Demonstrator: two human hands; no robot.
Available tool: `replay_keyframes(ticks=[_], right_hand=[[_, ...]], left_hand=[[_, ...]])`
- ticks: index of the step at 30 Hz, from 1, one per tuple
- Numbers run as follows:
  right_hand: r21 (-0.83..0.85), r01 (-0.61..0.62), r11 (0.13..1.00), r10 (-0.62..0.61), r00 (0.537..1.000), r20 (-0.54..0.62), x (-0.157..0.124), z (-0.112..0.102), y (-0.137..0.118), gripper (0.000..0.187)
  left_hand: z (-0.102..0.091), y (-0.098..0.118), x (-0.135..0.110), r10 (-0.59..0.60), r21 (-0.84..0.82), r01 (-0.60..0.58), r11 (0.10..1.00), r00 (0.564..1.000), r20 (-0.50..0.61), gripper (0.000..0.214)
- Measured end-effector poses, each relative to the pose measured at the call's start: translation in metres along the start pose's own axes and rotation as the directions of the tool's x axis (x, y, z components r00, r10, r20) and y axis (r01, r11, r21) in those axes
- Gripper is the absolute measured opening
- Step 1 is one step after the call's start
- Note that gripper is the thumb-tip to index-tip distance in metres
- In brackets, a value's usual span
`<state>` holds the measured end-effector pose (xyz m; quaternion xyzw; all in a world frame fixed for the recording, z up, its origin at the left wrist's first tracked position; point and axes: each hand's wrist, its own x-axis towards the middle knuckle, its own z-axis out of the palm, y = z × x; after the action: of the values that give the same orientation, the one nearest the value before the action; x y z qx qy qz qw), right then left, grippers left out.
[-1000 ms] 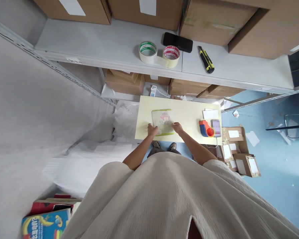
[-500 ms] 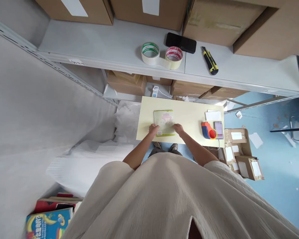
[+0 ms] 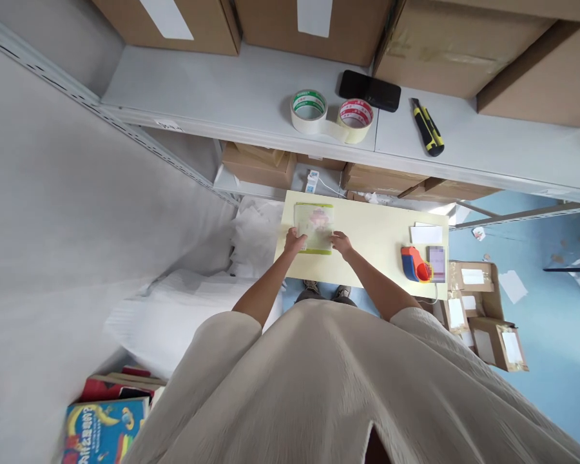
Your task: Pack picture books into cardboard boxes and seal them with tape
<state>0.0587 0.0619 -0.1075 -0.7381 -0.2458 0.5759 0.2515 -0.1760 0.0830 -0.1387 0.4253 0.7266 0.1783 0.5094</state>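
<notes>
A thin book (image 3: 316, 229) with a pale cover, a pink picture and lime-green borders is over the left part of the cream table (image 3: 367, 238). Its surface looks hazy, as if under a translucent sheet. At the book's lower left edge my left hand (image 3: 296, 241) is closed, thumb over the cover. My right hand (image 3: 341, 242) pinches the right edge. Whether the book rests flat or is slightly raised is hard to tell.
An orange-and-blue tape dispenser (image 3: 412, 263), a phone (image 3: 435, 263) and white papers (image 3: 426, 234) lie at the table's right. Above, the shelf (image 3: 198, 84) holds tape rolls (image 3: 309, 113), a box cutter (image 3: 428, 129) and cartons. White wrapping (image 3: 174, 309) is at left.
Both hands and the book have shifted left and toward the table's far side. The whole view has moved slightly, so the shelf and table appear farther right and lower.
</notes>
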Motion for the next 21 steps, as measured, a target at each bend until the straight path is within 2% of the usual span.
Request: replay_keyframes(ticks=[3, 6, 9, 11, 15, 18, 21], right_hand=[[0.078, -0.022, 0.997, 0.019, 0.999, 0.034, 0.004, 0.015, -0.013, 0.055], [0.13, 0.012, 0.991, -0.028, 0.993, 0.116, 0.006, 0.024, -0.019, 0.057], [0.125, 0.058, 0.99, -0.08, 0.981, 0.178, 0.006, 0.027, -0.017, 0.058], [0.076, 0.067, 0.995, -0.078, 0.984, 0.16, 0.003, 0.025, -0.012, 0.058], [-0.005, 0.055, 0.998, -0.054, 0.996, 0.072, -0.009, 0.01, 0.001, 0.052], [-0.02, 0.048, 0.999, -0.047, 0.998, 0.04, -0.021, -0.012, 0.009, 0.047], [-0.031, 0.04, 0.999, -0.04, 0.999, 0.023, -0.032, -0.035, 0.014, 0.043]], left_hand=[[-0.015, 0.004, 0.016, -0.019, -0.048, 0.019, 0.999, 1.0, -0.002, 0.074], [-0.03, 0.007, 0.027, 0.046, -0.071, -0.046, 0.996, 0.999, 0.002, 0.074], [-0.038, 0.006, 0.029, 0.073, -0.055, -0.074, 0.996, 0.997, -0.009, 0.076], [-0.039, 0.004, 0.023, 0.093, -0.01, -0.094, 0.996, 0.996, -0.012, 0.078], [-0.033, -0.003, 0.002, 0.113, 0.126, -0.113, 0.986, 0.994, 0.005, 0.078], [-0.027, -0.008, -0.019, 0.099, 0.203, -0.1, 0.974, 0.995, 0.018, 0.072], [-0.022, -0.012, -0.041, 0.098, 0.212, -0.097, 0.972, 0.995, 0.004, 0.067]])
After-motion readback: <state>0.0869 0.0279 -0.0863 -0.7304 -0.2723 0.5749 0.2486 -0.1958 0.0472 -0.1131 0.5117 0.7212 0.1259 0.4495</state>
